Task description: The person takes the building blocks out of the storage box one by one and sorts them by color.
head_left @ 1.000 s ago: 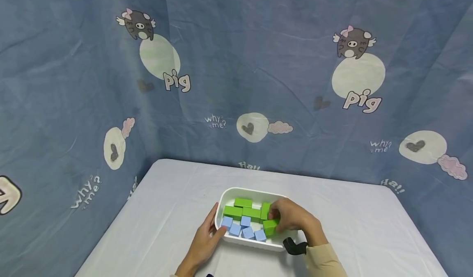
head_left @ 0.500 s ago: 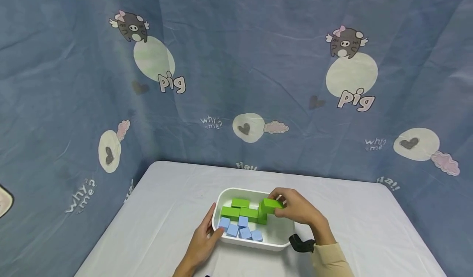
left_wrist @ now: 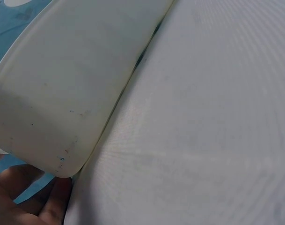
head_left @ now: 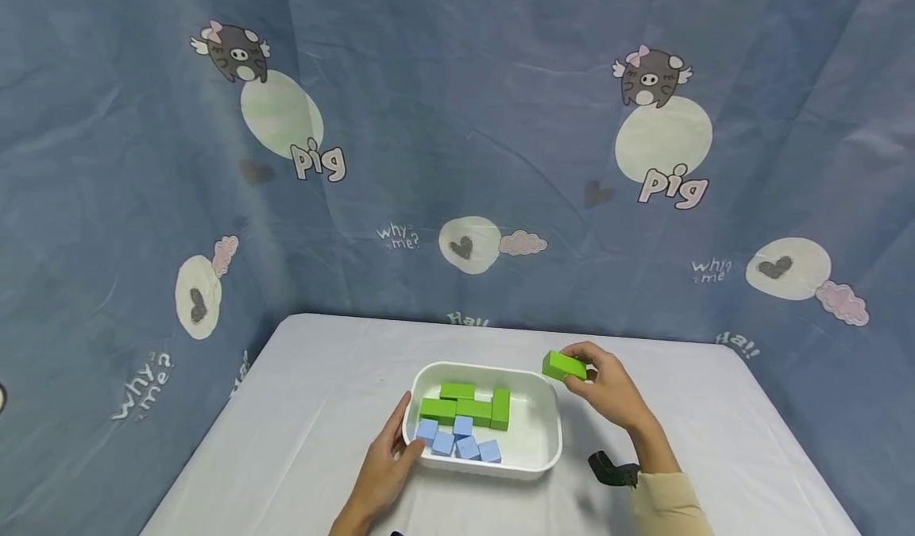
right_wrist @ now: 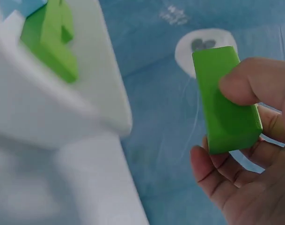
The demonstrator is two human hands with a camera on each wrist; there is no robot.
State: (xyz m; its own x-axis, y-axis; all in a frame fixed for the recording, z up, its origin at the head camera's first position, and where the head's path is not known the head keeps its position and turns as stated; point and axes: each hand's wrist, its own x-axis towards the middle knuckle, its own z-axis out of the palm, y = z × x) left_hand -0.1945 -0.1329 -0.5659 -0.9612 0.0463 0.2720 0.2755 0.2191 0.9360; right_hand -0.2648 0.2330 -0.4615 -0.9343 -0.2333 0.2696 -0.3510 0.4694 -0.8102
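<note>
A green rectangular block [head_left: 565,365] is held up beyond the right end of a white plastic tub [head_left: 532,463] by my right hand [head_left: 608,385]. In the right wrist view the thumb presses one face of this green block [right_wrist: 226,103] and the fingers lie behind it. My left hand [head_left: 382,464] grips the tub's left end, thumb over the rim and fingers along the outside. The left wrist view shows the tub's outer wall [left_wrist: 62,93] with the left fingers [left_wrist: 55,201] at its lower corner. Inside the tub lie several green blocks [head_left: 474,413] and several light blue cubes [head_left: 467,447].
The tub stands on a white-covered table [head_left: 336,377]. Behind and to the left hangs a blue curtain [head_left: 400,123] printed with pigs and words. A black strap-like piece [head_left: 611,470] sticks out from the right wrist, near the beige sleeve [head_left: 668,500].
My right hand has lifted one green block out of the tub's right side and carried it up and to the right, past the rim. My left hand keeps its hold on the tub.
</note>
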